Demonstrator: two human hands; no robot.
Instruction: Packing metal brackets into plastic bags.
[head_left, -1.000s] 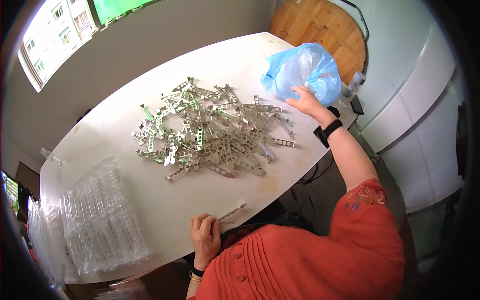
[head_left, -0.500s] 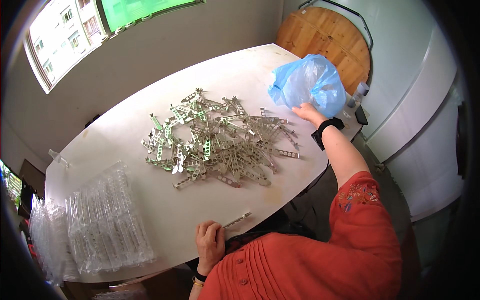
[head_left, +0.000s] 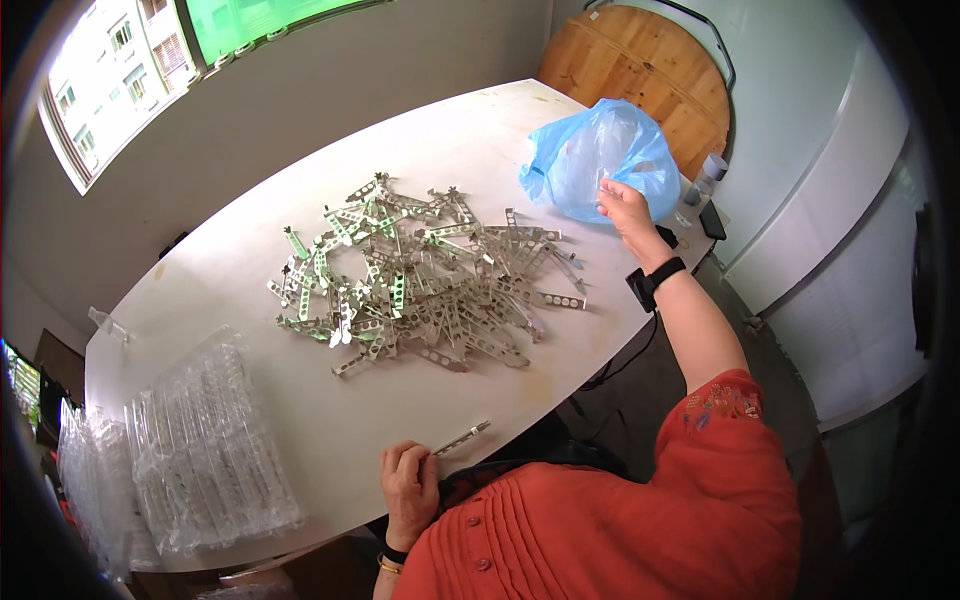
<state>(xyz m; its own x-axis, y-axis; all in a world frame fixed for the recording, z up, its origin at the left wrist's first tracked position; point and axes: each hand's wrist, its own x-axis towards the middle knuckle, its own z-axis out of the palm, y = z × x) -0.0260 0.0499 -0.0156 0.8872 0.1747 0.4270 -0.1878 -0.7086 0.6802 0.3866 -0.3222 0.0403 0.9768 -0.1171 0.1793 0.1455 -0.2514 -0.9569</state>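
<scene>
My left hand (head_left: 408, 492) rests at the near table edge, its fingers closed on one end of a narrow perforated metal strip (head_left: 465, 437). At the far right, my right hand (head_left: 627, 212) is raised against a blue plastic bag (head_left: 655, 160) with clear plastic showing in it. Thumb and fingers there are pinched together; whatever is between them is too small to make out. A tangled heap of similar metal strips with round holes (head_left: 420, 285) covers the middle of the table.
Clear plastic-wrapped packs (head_left: 205, 440) lie at the table's near left. A small clear item (head_left: 108, 324) stands at the left edge. Beyond the blue bag are a bottle (head_left: 705, 180) and a dark phone-like object (head_left: 712, 221). A round wooden tabletop (head_left: 640, 70) leans against the wall.
My right hand has risen from the bag's lower edge to its front, and its fingers have drawn together. My left hand still keeps the metal strip. The whole view has shifted slightly.
</scene>
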